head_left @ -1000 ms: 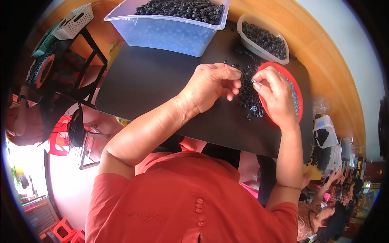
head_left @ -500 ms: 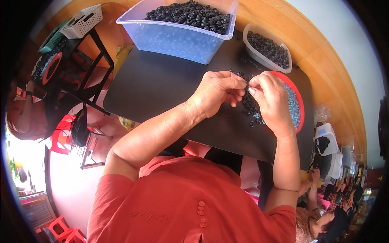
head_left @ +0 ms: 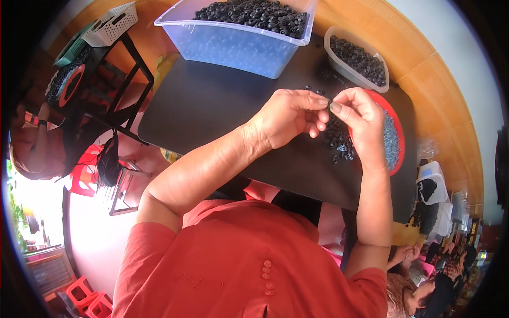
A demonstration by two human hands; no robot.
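Observation:
My left hand point(head_left: 297, 116) and my right hand point(head_left: 365, 121) meet above the black table, thumb and forefinger of each pinched together. Their fingertips nearly touch, and whatever sits between them is too small and dark to make out. Below the fingers lies a loose heap of small black ring-like pieces point(head_left: 339, 139) on the tabletop. A round red tray point(head_left: 401, 139) with many tiny pale blue pieces point(head_left: 391, 142) stands just beyond my right hand, which hides part of it.
A large clear bin point(head_left: 228, 46) full of black pieces stands at the table's point(head_left: 196, 103) far edge. Right of it is a smaller clear tub point(head_left: 350, 77) of the same. People work at the left point(head_left: 40, 143) and lower right point(head_left: 411, 297); baskets point(head_left: 111, 26) stand far left.
The view has shifted slightly. My right thumb has moved up against the left fingertips, both hands still pinching. At the lower right, another person's hands have come together lower down.

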